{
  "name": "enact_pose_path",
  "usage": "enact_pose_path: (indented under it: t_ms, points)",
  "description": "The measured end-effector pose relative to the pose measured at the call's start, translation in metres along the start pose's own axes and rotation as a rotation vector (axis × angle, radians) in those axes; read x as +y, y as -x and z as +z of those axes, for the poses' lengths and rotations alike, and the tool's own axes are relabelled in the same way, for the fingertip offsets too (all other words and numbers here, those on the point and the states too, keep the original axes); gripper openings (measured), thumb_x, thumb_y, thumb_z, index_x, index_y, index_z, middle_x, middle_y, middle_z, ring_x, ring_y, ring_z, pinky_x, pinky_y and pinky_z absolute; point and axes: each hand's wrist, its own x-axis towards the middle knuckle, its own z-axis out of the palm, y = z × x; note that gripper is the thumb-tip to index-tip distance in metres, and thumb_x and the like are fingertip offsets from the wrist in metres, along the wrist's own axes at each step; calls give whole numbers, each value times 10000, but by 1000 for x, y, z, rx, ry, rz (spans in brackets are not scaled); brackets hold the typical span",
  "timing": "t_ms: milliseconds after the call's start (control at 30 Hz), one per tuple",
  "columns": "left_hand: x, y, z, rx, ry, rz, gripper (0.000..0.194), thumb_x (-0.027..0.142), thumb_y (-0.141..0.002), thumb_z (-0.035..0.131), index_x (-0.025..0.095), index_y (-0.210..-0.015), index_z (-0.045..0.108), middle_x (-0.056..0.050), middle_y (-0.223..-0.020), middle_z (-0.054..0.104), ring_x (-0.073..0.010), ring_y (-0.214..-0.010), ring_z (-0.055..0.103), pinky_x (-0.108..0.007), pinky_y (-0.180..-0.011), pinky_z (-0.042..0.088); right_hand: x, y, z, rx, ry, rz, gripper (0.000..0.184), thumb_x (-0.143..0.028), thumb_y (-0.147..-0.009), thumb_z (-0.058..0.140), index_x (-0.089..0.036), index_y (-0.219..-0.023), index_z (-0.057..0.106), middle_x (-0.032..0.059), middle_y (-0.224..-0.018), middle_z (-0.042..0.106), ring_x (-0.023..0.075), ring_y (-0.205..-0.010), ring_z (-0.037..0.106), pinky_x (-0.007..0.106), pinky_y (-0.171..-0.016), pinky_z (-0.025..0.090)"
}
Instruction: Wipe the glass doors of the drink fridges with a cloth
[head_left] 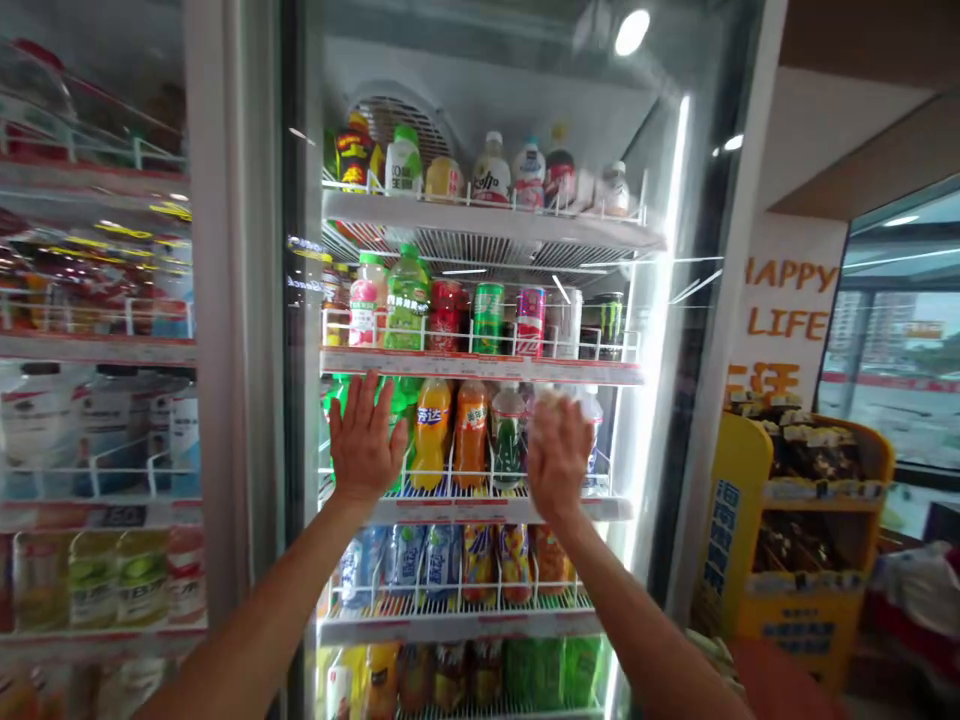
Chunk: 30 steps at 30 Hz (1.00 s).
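My left hand (367, 438) is spread flat against the glass door (487, 75) of a drinks fridge, fingers apart and holding nothing. Farther right, my right hand (556, 455) is pressed to the same glass over a pale, crumpled cloth (553, 396), of which only a blurred edge shows above the fingers. Motion smears this hand. Behind the glass, an orange soda bottle (430, 435) and a reddish-orange bottle (471, 435) stand between the hands. A dark green-labelled bottle (509, 435) is just left of my right hand.
Wire-fronted shelves (480, 368) hold rows of bottles and cans. A grey frame (225, 300) separates this door from another drinks cabinet (97, 345) at left. To the right stands a yellow display rack (814, 600) with dark packets, near a window (907, 330).
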Motion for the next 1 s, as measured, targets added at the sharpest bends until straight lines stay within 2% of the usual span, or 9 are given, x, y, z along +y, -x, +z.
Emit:
enact_pose_path:
  t_ms: [67, 133, 267, 333, 567, 633, 800, 867, 1000]
  points:
    - [-1, 0, 0, 0, 8, 2, 626, 315, -866, 442, 269, -1429, 172, -52, -1481, 227, -233, -1377, 175, -462, -1124, 119, -26, 11, 4, -167, -64, -233, 517, -264, -849, 453, -329, -1353, 357, 23, -1426, 380, 218, -1359, 259, 467, -1089, 270]
    - [-2, 1, 0, 2, 6, 9, 630, 310, -864, 446, 268, -1429, 171, -54, -1479, 230, -235, -1377, 173, -463, -1122, 127, -16, 17, -2, -190, -40, -275, 474, -264, -846, 462, -363, -1307, 411, -9, -1416, 395, 194, -1344, 294, 438, -1089, 276]
    - [-2, 3, 0, 1, 1, 23, 632, 303, -862, 445, 261, -1430, 171, -57, -1481, 225, -235, -1375, 182, -465, -1118, 143, 59, 6, -19, 104, 119, 109, 497, -267, -887, 375, -259, -1380, 312, 114, -1444, 327, 260, -1339, 293, 549, -1038, 272]
    - [-1, 3, 0, 2, 3, 14, 626, 306, -861, 442, 259, -1428, 182, -56, -1481, 227, -238, -1374, 186, -468, -1116, 146, 66, -1, -17, 180, 109, 236, 526, -261, -897, 330, -168, -1408, 250, 193, -1450, 275, 303, -1354, 237, 600, -1015, 253]
    - [-1, 2, -1, -14, -10, 12, 617, 310, -864, 432, 256, -1428, 187, -62, -1479, 232, -240, -1375, 183, -477, -1114, 143, -38, 20, 3, -156, -70, -274, 452, -270, -830, 469, -353, -1274, 452, -13, -1389, 430, 178, -1341, 294, 412, -1088, 269]
    - [-1, 3, -1, -8, -24, 19, 618, 310, -864, 429, 252, -1429, 185, -62, -1478, 237, -236, -1375, 184, -474, -1112, 153, -13, 24, -6, -119, -34, -276, 484, -240, -830, 466, -351, -1299, 418, 0, -1407, 404, 185, -1339, 300, 436, -1081, 268]
    - [0, 4, -1, -11, -45, 6, 614, 314, -860, 430, 242, -1426, 203, -57, -1477, 243, -225, -1376, 186, -463, -1116, 159, 62, 16, -20, 153, 99, 182, 556, -229, -887, 335, -202, -1424, 193, 175, -1474, 219, 292, -1368, 203, 603, -1007, 258]
    - [-1, 4, -1, -11, -46, 6, 610, 313, -856, 436, 230, -1421, 223, -63, -1475, 249, -224, -1378, 179, -458, -1117, 157, 39, 21, -14, 122, 106, 213, 559, -255, -886, 345, -226, -1424, 199, 160, -1472, 238, 269, -1370, 209, 547, -1033, 279]
    - [-1, 4, -2, -28, -51, 9, 594, 316, -857, 428, 213, -1414, 249, -73, -1473, 251, -225, -1378, 180, -458, -1116, 153, -37, 51, -2, -228, -68, -187, 513, -274, -850, 445, -322, -1352, 352, 50, -1414, 388, 233, -1358, 257, 472, -1085, 261]
